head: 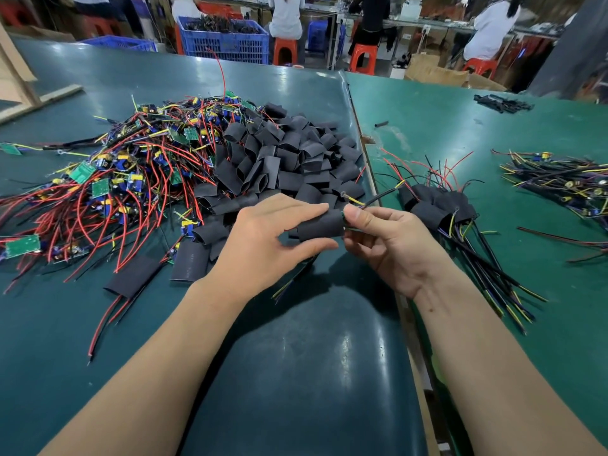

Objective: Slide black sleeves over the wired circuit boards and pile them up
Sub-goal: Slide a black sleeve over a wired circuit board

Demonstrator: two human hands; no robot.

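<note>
The left hand (263, 238) holds a black sleeve (320, 227) with thumb below and fingers on top. The right hand (388, 245) pinches the wires (378, 200) that come out of the sleeve's right end. Both hands are up above the near edge of the desk (312, 373). The board looks to be mostly inside the sleeve, so I cannot see it.

The sleeve looks soft, thin and light. It would squash flat if squeezed hard, so a gentle hold on its sides seems best, keeping the mouth open. The wires look bendy and thin, so pulling close to the board is likely safer than tugging the far tips. The board is probably stiff with small parts that could snag or break.

A heap of spare sleeves (289, 159) lies in the middle of the desk. A big tangle of bare boards (108, 179) with red, yellow and black wires fills the left side. The done pile (437, 205) sits near the right edge, just beside the right hand.

The desk top is smooth, shiny and green. More bundles of wires (559, 182) lie on the next desk. At the back are blue crates (227, 41), orange stools (362, 57) and people sitting at work.
</note>
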